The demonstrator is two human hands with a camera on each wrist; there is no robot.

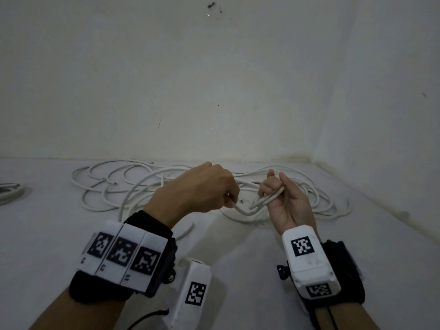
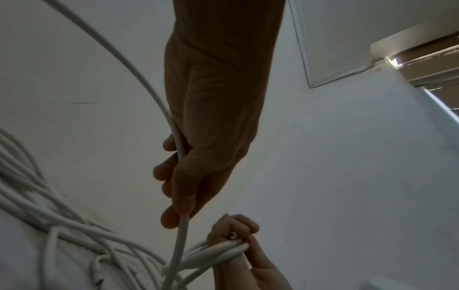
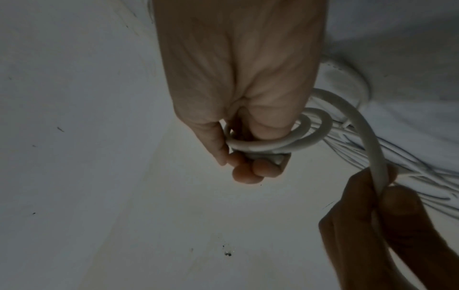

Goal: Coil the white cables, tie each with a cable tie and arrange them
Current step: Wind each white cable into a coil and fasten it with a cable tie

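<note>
While both hands [image 1: 238, 194] grip white cable [image 1: 267, 199], loose cable [image 1: 133, 177] behind

A: surface?
B: white bench [image 1: 238, 270], runs back to a white wall, corner at far right.
A: what's lying on it?
B: loose tangle of white cables [image 1: 133, 184], many overlapping loops, spread across the back near the wall. One strand end [image 1: 185, 232] lies nearer the front edge. Far left edge: another small bundle [image 1: 10, 192], partly cut off, greyish, can't tell what exactly.
</note>
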